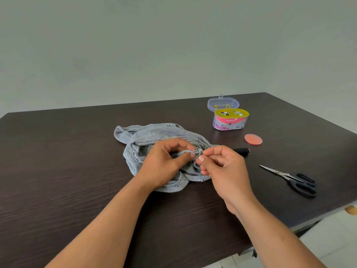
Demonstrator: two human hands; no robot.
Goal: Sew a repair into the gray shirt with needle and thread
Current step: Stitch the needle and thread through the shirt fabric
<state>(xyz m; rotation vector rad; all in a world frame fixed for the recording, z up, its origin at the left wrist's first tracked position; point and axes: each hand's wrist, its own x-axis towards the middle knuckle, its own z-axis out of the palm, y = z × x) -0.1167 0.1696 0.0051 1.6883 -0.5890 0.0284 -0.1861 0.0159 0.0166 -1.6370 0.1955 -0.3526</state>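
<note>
1. Gray ribbed cloth, the shirt (pixel 154 136), lies crumpled on the dark table (pixel 58 151), between the person's forearms and the far edge.
2. The left hand (pixel 164 163) has its thumb and forefinger curled round a raised fold of the shirt, holding that edge up off the heap.
3. The right hand (pixel 222 163) meets it from the right, thumb and forefinger pinched together at the fold's tip; a thin sliver of the needle (pixel 198 154) shows between the two thumbs. The thread cannot be made out.
4. The relation that matters: the held fold runs roughly left to right, from the left hand's fingers toward the right hand, and the needle sits at its right end, touching the cloth. The right hand is the nearer to the needle and appears to be the one working it.
5. Judged from this, a stitch is in hand; the next pull would likely go rightward, away from the left hand's hold.
6. Just behind the right hand lies a black spool (pixel 241 150); farther back sit a pink disc (pixel 253 139) and an open sewing kit (pixel 229 118). Scissors (pixel 289 177) lie well apart to the right.
</note>
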